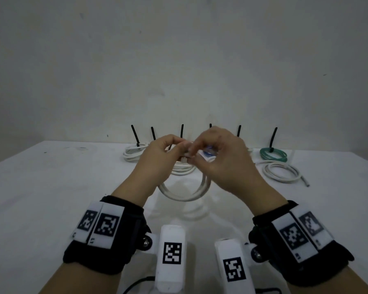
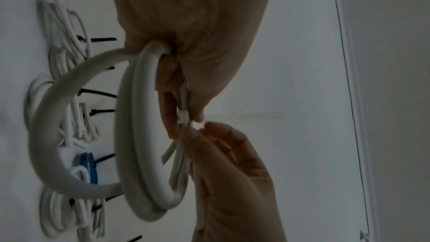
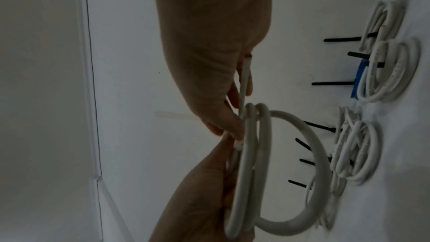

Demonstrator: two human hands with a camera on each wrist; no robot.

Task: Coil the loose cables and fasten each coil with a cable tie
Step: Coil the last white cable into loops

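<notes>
L hand [image 1: 157, 153] grips the white cable coil [image 1: 185, 193] at its top, held up above the counter [image 1: 51, 187] mid-front. R hand [image 1: 217, 158] pinches the white cable tie [image 2: 184, 117] where it meets the coil. Head view hides the tie behind fingers – L wrist view shows its small head and tail. Along the back edge: tied white coils, a blue coil [image 1: 208, 153], a green coil [image 1: 273, 154], w/ black ties upright.

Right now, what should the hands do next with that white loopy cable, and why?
Probably pull the tie's tail tighter. The left hand holds the white coil, the right hand pinches the white cable tie at its head, and the tie looks slack.
</notes>
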